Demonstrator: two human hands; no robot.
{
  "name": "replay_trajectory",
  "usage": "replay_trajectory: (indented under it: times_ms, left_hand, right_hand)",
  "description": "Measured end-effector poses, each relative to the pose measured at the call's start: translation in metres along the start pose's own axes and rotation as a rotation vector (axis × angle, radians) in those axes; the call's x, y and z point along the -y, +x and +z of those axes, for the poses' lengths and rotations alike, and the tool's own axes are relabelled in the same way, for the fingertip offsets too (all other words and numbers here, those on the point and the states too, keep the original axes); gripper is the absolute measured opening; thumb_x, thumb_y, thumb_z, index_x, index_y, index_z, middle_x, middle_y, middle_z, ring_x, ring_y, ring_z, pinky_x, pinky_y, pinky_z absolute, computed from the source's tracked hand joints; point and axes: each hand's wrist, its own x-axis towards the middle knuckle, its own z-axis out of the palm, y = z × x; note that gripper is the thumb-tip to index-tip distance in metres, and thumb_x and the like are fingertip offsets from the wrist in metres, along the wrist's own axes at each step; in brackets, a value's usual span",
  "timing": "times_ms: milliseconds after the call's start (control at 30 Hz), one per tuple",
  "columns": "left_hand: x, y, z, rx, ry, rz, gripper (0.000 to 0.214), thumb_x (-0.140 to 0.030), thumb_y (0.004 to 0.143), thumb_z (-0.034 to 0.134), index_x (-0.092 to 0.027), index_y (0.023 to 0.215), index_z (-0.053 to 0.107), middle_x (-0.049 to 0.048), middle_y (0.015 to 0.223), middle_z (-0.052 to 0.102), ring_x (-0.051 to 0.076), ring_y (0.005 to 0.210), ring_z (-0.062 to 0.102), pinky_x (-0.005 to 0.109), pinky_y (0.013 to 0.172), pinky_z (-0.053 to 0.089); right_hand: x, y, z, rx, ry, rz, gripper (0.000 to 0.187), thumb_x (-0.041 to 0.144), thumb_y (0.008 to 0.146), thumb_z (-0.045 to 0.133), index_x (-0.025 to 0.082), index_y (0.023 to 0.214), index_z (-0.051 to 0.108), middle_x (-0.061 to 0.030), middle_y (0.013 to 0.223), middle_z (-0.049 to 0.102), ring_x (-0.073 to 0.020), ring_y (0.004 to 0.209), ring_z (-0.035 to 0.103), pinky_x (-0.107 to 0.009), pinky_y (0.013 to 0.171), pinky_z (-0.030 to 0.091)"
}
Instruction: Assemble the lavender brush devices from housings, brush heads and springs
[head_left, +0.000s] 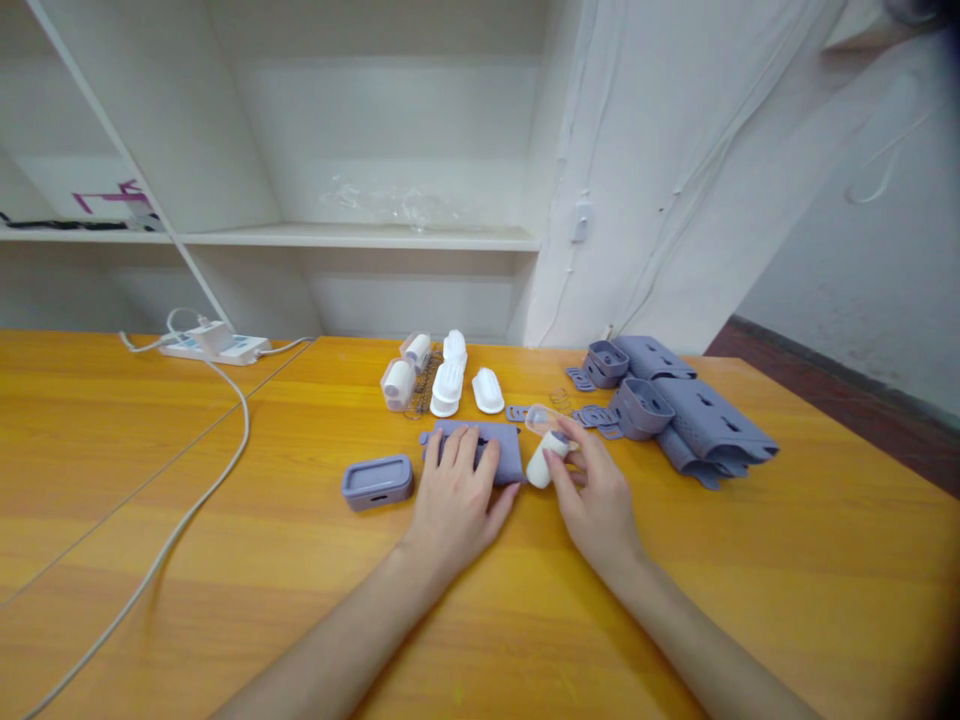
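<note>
My left hand point(457, 485) lies with fingers spread over a grey-purple plastic housing point(508, 452), its thumb along the near right edge. To the right, my right hand point(596, 495) is closed, pinching a white cylinder point(541, 465) with a dark end between thumb and fingers. A clear plastic piece point(544, 420) sticks out just beyond the cylinder; whether the fingers also hold it I cannot tell. Left of my left hand, a small grey-purple oblong base point(377, 482) with a recessed top rests on the table.
White oval parts point(448, 385) and clear-cased white cylinders point(398, 384) stand behind the hands, with small springs point(426, 380) between. Grey-purple housings point(716, 425), oblong cups point(641, 407) and flat plates point(596, 417) lie at right. A power strip point(240, 350) and white cable point(217, 510) occupy the left.
</note>
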Motion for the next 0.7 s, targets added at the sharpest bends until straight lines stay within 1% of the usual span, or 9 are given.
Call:
replay_trajectory:
  times_ms: [100,200,267,400,500,567,700]
  left_hand:
    - [0.0008,0.0001,-0.0016,0.016,-0.007,0.027,0.040,-0.045,0.082,0.050,-0.017,0.110,0.053,0.0140,0.115,0.052,0.030,0.107,0.046,0.052,0.099,0.030]
    - [0.0019,-0.0001,-0.0013,0.022,-0.017,0.058,0.041,-0.047,0.082,0.049,-0.017,0.110,0.054,0.0134,0.114,0.052,0.029,0.103,0.047,0.051,0.098,0.032]
    - [0.0026,-0.0005,-0.0008,0.023,-0.021,0.071,0.041,-0.047,0.083,0.048,-0.017,0.110,0.054,0.0134,0.115,0.052,0.029,0.104,0.046,0.051,0.098,0.032]
    - [0.0032,-0.0005,-0.0006,0.038,-0.030,0.096,0.041,-0.048,0.084,0.047,-0.018,0.111,0.054,0.0132,0.115,0.052,0.028,0.104,0.046,0.050,0.098,0.033]
    - [0.0032,-0.0001,-0.0001,0.034,-0.022,0.111,0.042,-0.049,0.084,0.047,-0.017,0.111,0.054,0.0130,0.114,0.052,0.028,0.103,0.046,0.049,0.097,0.034]
    - [0.0028,0.0000,0.0008,0.022,-0.008,0.116,0.042,-0.049,0.084,0.047,-0.017,0.110,0.054,0.0133,0.114,0.053,0.028,0.102,0.047,0.049,0.095,0.034]
    - [0.0010,-0.0005,0.0015,0.002,0.021,0.116,0.042,-0.049,0.084,0.047,-0.016,0.108,0.056,0.0135,0.111,0.054,0.028,0.098,0.047,0.049,0.092,0.035]
  right_hand:
    - [-0.0057,0.0014,0.0022,0.023,0.231,0.224,0.037,0.040,0.083,0.054,0.021,0.115,0.051,-0.0116,0.115,0.060,-0.0216,0.084,0.066,-0.035,0.067,0.055]
    - [-0.0096,0.0036,0.0031,0.083,0.308,0.342,0.035,0.046,0.081,0.056,0.020,0.103,0.057,-0.0094,0.103,0.065,-0.0202,0.070,0.066,-0.034,0.060,0.055]
    - [-0.0103,0.0047,0.0030,0.096,0.305,0.362,0.036,0.048,0.079,0.057,0.019,0.100,0.059,-0.0089,0.098,0.067,-0.0207,0.067,0.066,-0.034,0.057,0.054]
    - [-0.0086,0.0054,0.0026,0.040,0.303,0.352,0.036,0.050,0.077,0.058,0.019,0.096,0.059,-0.0078,0.090,0.068,-0.0212,0.065,0.066,-0.034,0.056,0.054]
    - [-0.0069,0.0055,0.0029,0.034,0.334,0.344,0.035,0.049,0.075,0.061,0.020,0.093,0.059,-0.0071,0.088,0.068,-0.0210,0.063,0.066,-0.034,0.055,0.054]
    - [-0.0064,0.0058,0.0031,0.061,0.358,0.346,0.034,0.048,0.074,0.062,0.020,0.093,0.058,-0.0071,0.091,0.068,-0.0204,0.063,0.066,-0.034,0.055,0.054]
    - [-0.0061,0.0070,0.0030,0.166,0.390,0.384,0.033,0.042,0.074,0.064,0.019,0.096,0.054,-0.0071,0.098,0.066,-0.0184,0.067,0.066,-0.030,0.057,0.054]
